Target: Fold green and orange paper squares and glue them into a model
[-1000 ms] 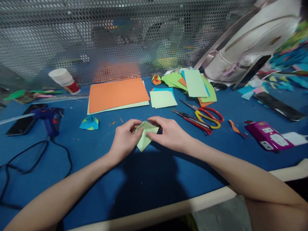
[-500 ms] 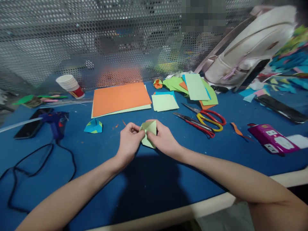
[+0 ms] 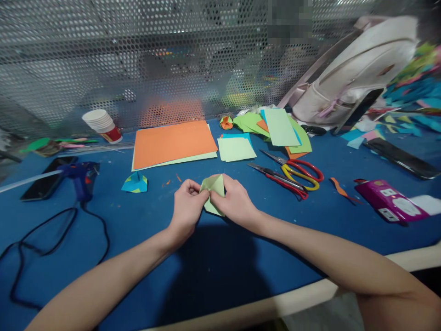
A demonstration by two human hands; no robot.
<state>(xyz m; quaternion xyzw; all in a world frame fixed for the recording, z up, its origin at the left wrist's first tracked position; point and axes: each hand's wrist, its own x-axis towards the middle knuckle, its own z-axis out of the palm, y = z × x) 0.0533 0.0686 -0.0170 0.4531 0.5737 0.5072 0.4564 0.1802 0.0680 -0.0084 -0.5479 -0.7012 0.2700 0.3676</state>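
Showing a bare left hand (image 3: 189, 207) and a bare right hand (image 3: 239, 202), both slim, with smooth, rounded knuckles, and tapering to narrow, uncovered wrists. Widening evenly from there into a long, sleeveless left forearm (image 3: 113, 271) and right forearm (image 3: 320, 243), and, on the right, creasing near the elbow and broadening into a bare upper arm (image 3: 396, 312). Also revealing, low beside that arm, a pale grey patch (image 3: 324, 315), possibly worn cloth, too dim for telling.

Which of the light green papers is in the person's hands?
The folded piece, pinched by the left hand and right hand. The others lie untouched beyond the hands: under the orange sheet, in the small stack and atop the pile.
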